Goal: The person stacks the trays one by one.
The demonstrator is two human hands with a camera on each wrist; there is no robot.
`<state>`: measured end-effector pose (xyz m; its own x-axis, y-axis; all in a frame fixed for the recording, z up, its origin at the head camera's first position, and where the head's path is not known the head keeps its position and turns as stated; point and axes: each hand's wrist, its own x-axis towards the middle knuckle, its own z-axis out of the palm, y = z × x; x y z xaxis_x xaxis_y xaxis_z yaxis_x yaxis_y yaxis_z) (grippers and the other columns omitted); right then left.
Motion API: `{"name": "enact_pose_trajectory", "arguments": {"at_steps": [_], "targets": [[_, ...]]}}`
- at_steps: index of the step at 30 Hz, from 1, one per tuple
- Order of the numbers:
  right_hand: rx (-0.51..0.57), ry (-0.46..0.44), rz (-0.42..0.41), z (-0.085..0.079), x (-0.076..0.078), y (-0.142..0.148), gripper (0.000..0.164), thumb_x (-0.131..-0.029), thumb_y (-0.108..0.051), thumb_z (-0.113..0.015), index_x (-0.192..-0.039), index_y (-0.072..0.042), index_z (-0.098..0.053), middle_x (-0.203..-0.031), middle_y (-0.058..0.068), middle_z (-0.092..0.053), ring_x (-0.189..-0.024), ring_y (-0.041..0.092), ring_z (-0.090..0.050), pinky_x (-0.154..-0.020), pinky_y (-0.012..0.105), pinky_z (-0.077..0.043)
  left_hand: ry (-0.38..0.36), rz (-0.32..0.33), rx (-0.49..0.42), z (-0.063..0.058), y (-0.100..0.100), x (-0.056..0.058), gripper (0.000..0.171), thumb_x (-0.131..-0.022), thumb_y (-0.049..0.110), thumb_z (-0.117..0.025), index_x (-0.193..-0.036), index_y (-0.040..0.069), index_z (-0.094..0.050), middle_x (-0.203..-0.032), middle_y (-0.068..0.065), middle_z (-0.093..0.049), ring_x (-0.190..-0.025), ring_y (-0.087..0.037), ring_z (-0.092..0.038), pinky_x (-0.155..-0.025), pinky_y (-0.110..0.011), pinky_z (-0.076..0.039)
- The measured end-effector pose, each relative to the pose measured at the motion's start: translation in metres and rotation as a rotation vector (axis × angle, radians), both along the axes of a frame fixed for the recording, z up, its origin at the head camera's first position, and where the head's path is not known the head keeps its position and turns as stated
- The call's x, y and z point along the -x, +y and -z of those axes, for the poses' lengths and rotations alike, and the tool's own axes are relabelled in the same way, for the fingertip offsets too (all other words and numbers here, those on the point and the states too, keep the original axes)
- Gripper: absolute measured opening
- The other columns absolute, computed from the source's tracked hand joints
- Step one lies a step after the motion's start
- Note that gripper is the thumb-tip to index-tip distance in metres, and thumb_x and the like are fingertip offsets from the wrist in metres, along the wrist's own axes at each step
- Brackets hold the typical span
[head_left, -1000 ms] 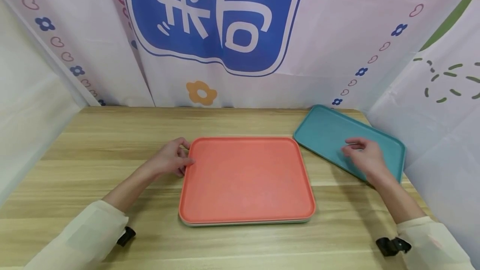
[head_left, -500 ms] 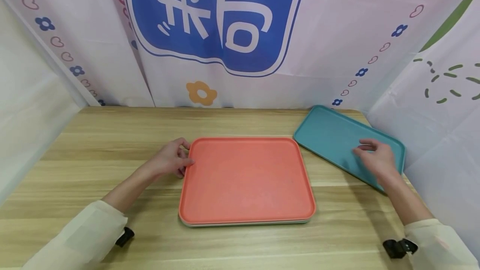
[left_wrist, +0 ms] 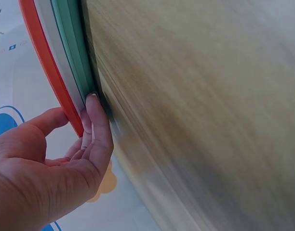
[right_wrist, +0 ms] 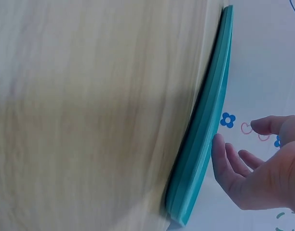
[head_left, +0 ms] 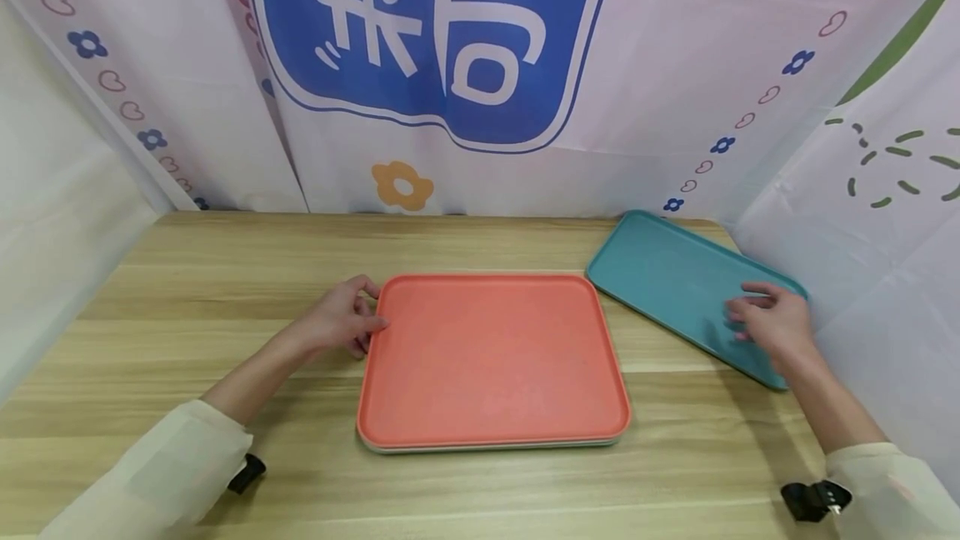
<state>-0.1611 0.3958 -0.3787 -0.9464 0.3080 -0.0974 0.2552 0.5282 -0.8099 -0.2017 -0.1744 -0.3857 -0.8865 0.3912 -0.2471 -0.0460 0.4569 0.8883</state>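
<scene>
A stack of trays lies in the middle of the table in the head view, with a coral-red tray [head_left: 495, 361] on top. Beneath it, the left wrist view shows the edges of a white tray [left_wrist: 60, 45] and green trays [left_wrist: 75, 48]. My left hand [head_left: 345, 317] grips the stack's left edge, thumb at the red rim and fingers curled against the side. To the right, a teal tray [head_left: 667, 277] rests at an angle. Over its right part hovers my right hand [head_left: 776, 325], fingers loosely bent, holding nothing. In the right wrist view its fingertips [right_wrist: 218, 144] appear close to the teal rim.
The wooden table [head_left: 225, 273] runs back to a printed cloth [head_left: 637, 65] hung behind it. Another cloth wall [head_left: 885, 273] stands close beside the teal tray on the right. A pale cloth [head_left: 67, 190] borders the left side.
My right hand has moved to the right above the teal tray, and its fingers have spread a little. My left hand and the stack have stayed in place.
</scene>
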Motion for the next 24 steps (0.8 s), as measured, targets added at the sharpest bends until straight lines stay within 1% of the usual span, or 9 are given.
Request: {"name": "enact_pose_trajectory", "arguments": {"at_steps": [3,5,6,9,10,12,14,18,24], "targets": [[-0.057,0.005,0.003,0.0,0.0,0.005,0.063,-0.104,-0.02,-0.058,-0.151,0.015,-0.036,-0.127,0.033,-0.058,-0.07,-0.001,-0.066,-0.063,0.029,-0.062,-0.004,0.003,0.003,0.0,-0.001,0.0,0.038,-0.101,0.0,-0.061,-0.131,-0.01,-0.039,-0.082,-0.013,-0.062,-0.062,-0.019,-0.066,-0.053,-0.033,-0.06],[-0.133,0.006,0.008,0.0,0.0,0.009,0.062,-0.103,-0.021,-0.058,-0.149,0.015,-0.039,-0.13,0.037,-0.058,-0.068,0.001,-0.065,-0.061,0.026,-0.06,-0.008,0.003,0.01,-0.001,-0.001,0.0,0.039,-0.101,0.001,-0.061,-0.131,-0.009,-0.039,-0.083,-0.013,-0.061,-0.062,-0.019,-0.066,-0.053,-0.033,-0.059],[-0.172,0.006,0.012,0.0,0.0,0.011,0.061,-0.103,-0.022,-0.058,-0.148,0.015,-0.041,-0.131,0.038,-0.058,-0.071,0.006,-0.067,-0.061,0.024,-0.058,-0.01,0.004,0.014,-0.001,-0.001,0.0,0.039,-0.102,0.001,-0.061,-0.131,-0.009,-0.038,-0.083,-0.013,-0.061,-0.062,-0.019,-0.067,-0.053,-0.033,-0.06],[-0.274,-0.004,0.032,-0.001,0.0,0.018,0.06,-0.103,-0.025,-0.059,-0.146,0.014,-0.045,-0.132,0.038,-0.059,-0.09,0.027,-0.071,-0.062,0.018,-0.05,-0.025,-0.006,0.029,-0.001,-0.001,0.001,0.039,-0.102,0.002,-0.062,-0.132,-0.008,-0.038,-0.083,-0.014,-0.061,-0.062,-0.021,-0.067,-0.053,-0.034,-0.06],[-0.297,-0.011,0.04,-0.001,0.0,0.02,0.061,-0.102,-0.027,-0.059,-0.145,0.014,-0.046,-0.133,0.037,-0.059,-0.098,0.033,-0.07,-0.063,0.018,-0.048,-0.028,-0.006,0.031,-0.001,-0.001,0.001,0.039,-0.102,0.002,-0.061,-0.132,-0.008,-0.038,-0.083,-0.014,-0.061,-0.062,-0.021,-0.067,-0.053,-0.034,-0.06],[-0.309,-0.025,0.057,-0.002,-0.001,0.024,0.061,-0.102,-0.028,-0.059,-0.146,0.014,-0.046,-0.134,0.037,-0.059,-0.114,0.048,-0.062,-0.066,0.02,-0.046,-0.033,-0.007,0.033,0.0,-0.002,0.001,0.039,-0.102,0.003,-0.061,-0.133,-0.007,-0.038,-0.082,-0.014,-0.061,-0.062,-0.021,-0.067,-0.053,-0.034,-0.06],[-0.31,-0.035,0.071,-0.001,0.0,0.029,0.061,-0.102,-0.027,-0.059,-0.145,0.014,-0.046,-0.133,0.037,-0.059,-0.119,0.05,-0.059,-0.068,0.023,-0.045,-0.038,-0.009,0.033,0.0,-0.002,0.001,0.039,-0.102,0.003,-0.061,-0.133,-0.007,-0.038,-0.082,-0.014,-0.061,-0.062,-0.022,-0.066,-0.053,-0.034,-0.059],[-0.309,-0.053,0.099,0.0,-0.001,0.039,0.061,-0.102,-0.028,-0.059,-0.145,0.014,-0.047,-0.132,0.036,-0.06,-0.118,0.05,-0.059,-0.067,0.024,-0.047,-0.045,-0.01,0.036,0.0,-0.001,0.001,0.039,-0.103,0.003,-0.061,-0.133,-0.006,-0.038,-0.081,-0.014,-0.061,-0.061,-0.021,-0.066,-0.053,-0.035,-0.059],[-0.322,-0.089,0.1,-0.002,-0.005,0.053,0.065,-0.102,-0.03,-0.058,-0.145,0.016,-0.044,-0.137,0.04,-0.054,-0.118,0.052,-0.058,-0.063,0.022,-0.046,-0.056,-0.016,0.041,-0.001,-0.001,0.0,0.039,-0.103,0.004,-0.061,-0.133,-0.005,-0.038,-0.081,-0.014,-0.06,-0.06,-0.021,-0.065,-0.052,-0.035,-0.058]]}}
